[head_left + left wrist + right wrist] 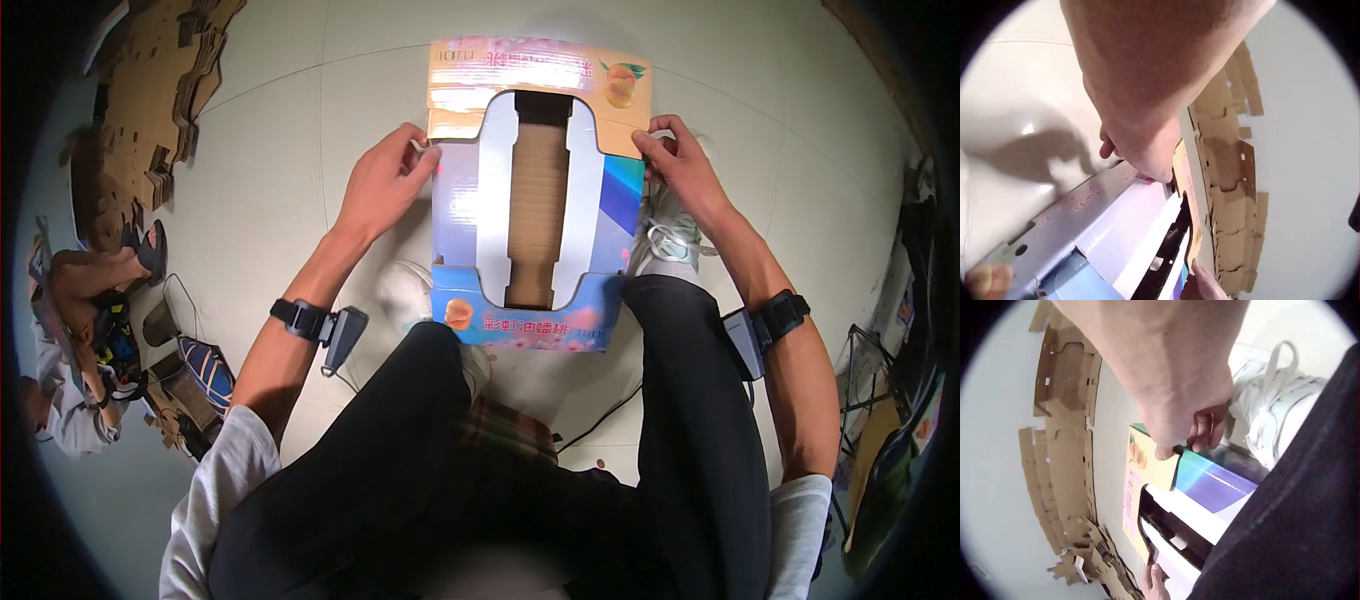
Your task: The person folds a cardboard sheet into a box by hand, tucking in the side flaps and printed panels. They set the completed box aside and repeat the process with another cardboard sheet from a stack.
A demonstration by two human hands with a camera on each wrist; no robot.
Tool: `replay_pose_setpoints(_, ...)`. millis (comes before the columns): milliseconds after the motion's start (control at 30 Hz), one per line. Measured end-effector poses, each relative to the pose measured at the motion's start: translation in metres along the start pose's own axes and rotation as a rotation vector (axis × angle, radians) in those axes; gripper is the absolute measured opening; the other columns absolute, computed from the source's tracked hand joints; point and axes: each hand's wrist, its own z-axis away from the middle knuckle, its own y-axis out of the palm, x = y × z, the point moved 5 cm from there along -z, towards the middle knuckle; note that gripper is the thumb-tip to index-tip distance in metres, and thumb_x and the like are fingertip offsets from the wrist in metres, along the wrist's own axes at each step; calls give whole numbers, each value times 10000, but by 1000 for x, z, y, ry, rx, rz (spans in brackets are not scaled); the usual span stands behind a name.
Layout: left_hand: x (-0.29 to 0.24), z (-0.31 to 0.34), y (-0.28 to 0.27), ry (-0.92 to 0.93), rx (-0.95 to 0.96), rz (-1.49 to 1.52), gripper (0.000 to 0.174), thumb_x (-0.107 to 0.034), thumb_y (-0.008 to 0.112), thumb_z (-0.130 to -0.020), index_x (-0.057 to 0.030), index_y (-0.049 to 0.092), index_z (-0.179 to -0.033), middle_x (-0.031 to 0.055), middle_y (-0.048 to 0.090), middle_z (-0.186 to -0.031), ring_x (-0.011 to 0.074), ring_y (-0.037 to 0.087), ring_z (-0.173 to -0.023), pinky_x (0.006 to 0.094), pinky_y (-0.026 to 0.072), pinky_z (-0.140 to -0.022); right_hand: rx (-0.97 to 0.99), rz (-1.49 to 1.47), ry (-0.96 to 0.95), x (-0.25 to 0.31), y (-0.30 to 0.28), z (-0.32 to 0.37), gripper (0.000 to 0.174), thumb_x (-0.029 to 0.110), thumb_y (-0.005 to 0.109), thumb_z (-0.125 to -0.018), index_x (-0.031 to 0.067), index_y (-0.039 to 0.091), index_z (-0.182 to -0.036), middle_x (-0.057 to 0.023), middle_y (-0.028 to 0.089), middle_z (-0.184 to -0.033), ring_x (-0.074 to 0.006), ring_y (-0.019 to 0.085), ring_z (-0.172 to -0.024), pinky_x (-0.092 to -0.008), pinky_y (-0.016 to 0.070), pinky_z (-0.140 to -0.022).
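A printed cardboard box [460, 205] lies between the person's feet, its top showing a long cutout with brown cardboard inside. Its far flap [520, 68] is orange-yellow, its near flap [540, 322] blue with peach pictures. The left hand [385, 178] grips the box's left side by the far flap's corner, fingers curled and partly hidden. At the opposite side, the right hand [690, 172] pinches the far flap's corner with thumb and fingers. The right wrist view shows the right thumb on the yellow flap [1159, 469], the other fingers bent over the side.
White shoes [672, 240] stand on both sides of the box, partly under it at the left. Flattened cardboard [150, 110] lies at the far left. Another person's legs [95, 275] show at the left edge. A black cable [600, 420] runs across the floor behind the box.
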Motion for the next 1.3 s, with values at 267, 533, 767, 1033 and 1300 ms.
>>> replay_pose_setpoints(267,-28,-14,-9,195,-92,-231,405,-344,519,-1088,3,683,-960,192,665,-774,387,611,-703,460,505,-713,5,-5,-23,-4,-2,0,427,392,725,-1044,43,570,-1236,-30,664,-902,-94,601,-800,-255,528,-740)
replay_pose_setpoints(533,-37,-8,1,39,-60,-128,424,-325,458,-1118,7,720,-1085,197,687,-739,419,671,-723,492,537,-727,-17,-17,10,0,-1,3,424,404,738,-1031,53,583,-1214,-10,637,-865,-90,595,-771,-251,527,-721)
replay_pose_setpoints(767,-50,-3,5,19,-87,-474,439,-307,459,-1132,33,670,-952,254,701,-770,471,696,-757,552,552,-733,-36,-13,-13,-6,-3,0,425,416,741,-1027,53,596,-1192,-7,639,-861,-89,593,-747,-259,533,-707)
replay_pose_setpoints(1033,-67,12,-4,207,-122,-613,378,-346,498,-1131,-9,584,-983,200,712,-849,412,714,-747,502,568,-646,-41,-17,-7,-4,-3,0,420,426,745,-1023,55,612,-1168,-1,637,-849,-85,597,-743,-251,530,-708)
replay_pose_setpoints(1300,-61,2,2,315,-43,-654,289,-318,508,-1115,-49,559,-1023,189,692,-874,439,667,-783,541,534,-683,-121,155,-122,11,-5,7,361,339,734,-1029,54,599,-1205,-39,633,-834,-134,613,-734,-289,540,-711)
